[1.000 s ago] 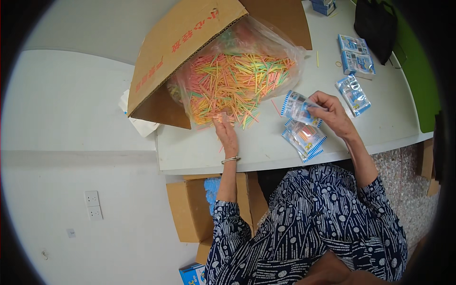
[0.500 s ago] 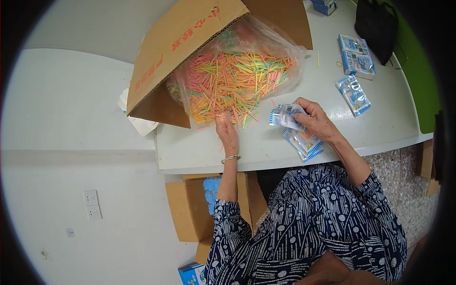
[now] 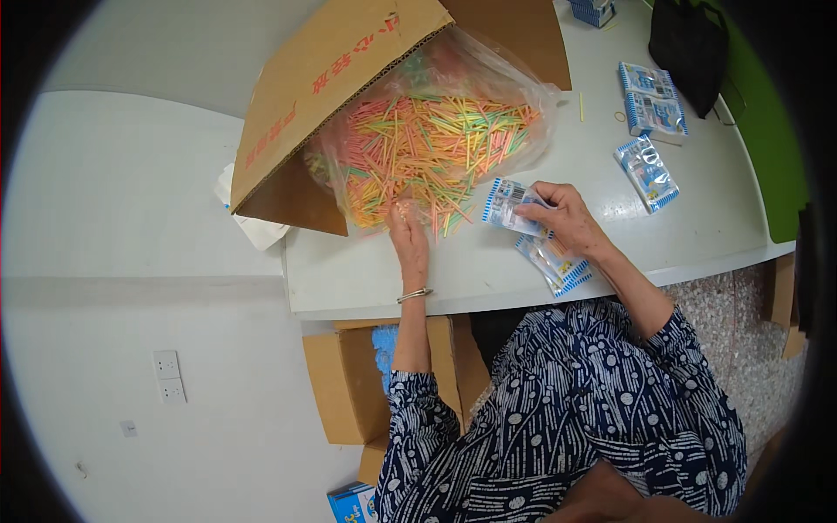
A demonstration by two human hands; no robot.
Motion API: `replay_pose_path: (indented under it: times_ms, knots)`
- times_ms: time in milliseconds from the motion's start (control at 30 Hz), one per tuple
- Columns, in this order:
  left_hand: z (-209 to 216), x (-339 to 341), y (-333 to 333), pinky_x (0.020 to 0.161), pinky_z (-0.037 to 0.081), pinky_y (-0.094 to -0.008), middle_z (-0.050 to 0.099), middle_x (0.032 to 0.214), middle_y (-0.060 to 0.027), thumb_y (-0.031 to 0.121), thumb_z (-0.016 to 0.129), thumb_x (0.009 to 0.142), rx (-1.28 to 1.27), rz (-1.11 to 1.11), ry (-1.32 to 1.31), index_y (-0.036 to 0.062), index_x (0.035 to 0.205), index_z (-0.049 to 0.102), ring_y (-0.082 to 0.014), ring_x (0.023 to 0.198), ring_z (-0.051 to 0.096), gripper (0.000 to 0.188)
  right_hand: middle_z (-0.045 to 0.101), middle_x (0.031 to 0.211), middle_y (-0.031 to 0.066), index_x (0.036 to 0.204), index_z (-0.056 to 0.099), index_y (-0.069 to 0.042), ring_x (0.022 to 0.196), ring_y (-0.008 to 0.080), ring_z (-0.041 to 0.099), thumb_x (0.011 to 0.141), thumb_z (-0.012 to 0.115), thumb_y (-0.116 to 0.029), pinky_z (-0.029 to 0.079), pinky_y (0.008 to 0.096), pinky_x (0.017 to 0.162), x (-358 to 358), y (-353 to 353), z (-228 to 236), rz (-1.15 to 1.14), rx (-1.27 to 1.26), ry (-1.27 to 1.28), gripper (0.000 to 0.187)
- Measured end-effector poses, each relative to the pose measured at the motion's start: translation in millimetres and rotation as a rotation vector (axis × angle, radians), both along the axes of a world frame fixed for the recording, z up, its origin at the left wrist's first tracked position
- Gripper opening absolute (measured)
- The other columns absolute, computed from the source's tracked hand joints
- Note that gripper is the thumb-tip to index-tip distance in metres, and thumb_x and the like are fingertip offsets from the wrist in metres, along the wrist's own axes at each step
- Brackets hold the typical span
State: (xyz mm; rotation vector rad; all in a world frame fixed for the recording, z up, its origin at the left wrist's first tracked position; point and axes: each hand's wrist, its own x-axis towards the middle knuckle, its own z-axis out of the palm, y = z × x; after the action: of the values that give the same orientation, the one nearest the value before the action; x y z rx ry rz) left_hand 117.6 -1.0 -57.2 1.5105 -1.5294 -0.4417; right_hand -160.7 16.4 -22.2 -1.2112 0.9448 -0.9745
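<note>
The heap of coloured sticks point(image 3: 436, 148) is spread at twelve o'clock from the left hand point(image 3: 410, 248), whose grip cannot be told. Between the thumb and fingers of the right hand point(image 3: 568, 223), a blue-and-white packet point(image 3: 503, 207) is pinched, extended toward nine o'clock.

- A right hand point(image 3: 567, 220) pinches a blue-and-white packet point(image 3: 504, 205).
- More packets point(image 3: 565, 268) lie just nearside of that grip.
- To its left, the left hand point(image 3: 408, 242) touches a heap of pastel sticks point(image 3: 436, 144).
</note>
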Motion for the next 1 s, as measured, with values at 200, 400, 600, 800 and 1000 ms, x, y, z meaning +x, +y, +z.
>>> replay_pose_path:
  times_ms: [200, 400, 600, 800, 1000]
  knots:
    - [10.8, 4.6, -1.0, 0.083, 0.047, -0.0281, 0.06, 0.107, -0.0087, 0.023, 0.046, 0.097, 0.131, -0.047, 0.46, 0.0015, 0.11, 0.051, -0.0145, 0.095, 0.057, 0.026, 0.063, 0.067, 0.0023, 0.084, 0.069, 0.001, 0.061, 0.0056, 0.054, 0.083, 0.066, -0.022, 0.043, 0.0221, 0.056, -2.9, 0.0, -0.2, 0.026, 0.059, 0.047, 0.023]
    - [25.0, -11.4, -4.1, 0.076, 0.051, -0.0281, 0.061, 0.099, -0.0113, 0.02, 0.043, 0.098, 0.117, -0.021, 0.632, 0.0001, 0.104, 0.047, -0.0184, 0.086, 0.064, 0.021, 0.063, 0.066, 0.0025, 0.084, 0.07, 0.001, 0.056, 0.0045, 0.053, 0.083, 0.067, -0.022, 0.041, 0.021, 0.051, -0.4, -1.7, -7.9, 0.067, 0.138, -0.064, 0.023]
    - [36.7, -18.7, -4.2, 0.082, 0.049, -0.0311, 0.06, 0.1, -0.0141, 0.021, 0.042, 0.098, 0.097, -0.037, 0.575, 0.0004, 0.102, 0.045, -0.0226, 0.092, 0.062, 0.021, 0.065, 0.072, 0.0038, 0.087, 0.068, 0.004, 0.06, 0.0055, 0.056, 0.085, 0.066, -0.018, 0.043, 0.0198, 0.053, -0.9, -3.2, 3.4, 0.119, 0.19, -0.106, 0.022]
    - [61.6, -43.9, -9.6, 0.091, 0.045, -0.0381, 0.058, 0.097, -0.0167, 0.029, 0.045, 0.098, -0.008, -0.144, 0.901, 0.0005, 0.098, 0.042, -0.0276, 0.098, 0.06, 0.029, 0.064, 0.071, 0.0042, 0.083, 0.068, 0.004, 0.06, 0.0063, 0.056, 0.084, 0.067, -0.019, 0.043, 0.0201, 0.053, 1.0, -5.1, -1.5, 0.153, 0.23, -0.251, 0.023]
    - [97.1, -92.8, -1.3, 0.094, 0.044, -0.0434, 0.058, 0.094, -0.0173, 0.033, 0.047, 0.097, -0.008, -0.21, 1.048, 0.0019, 0.093, 0.043, -0.0288, 0.091, 0.059, 0.031, 0.067, 0.08, 0.0082, 0.093, 0.067, 0.008, 0.066, 0.0079, 0.06, 0.084, 0.067, -0.014, 0.046, 0.0194, 0.056, 5.0, -5.8, -6.0, 0.182, 0.286, -0.377, 0.023]
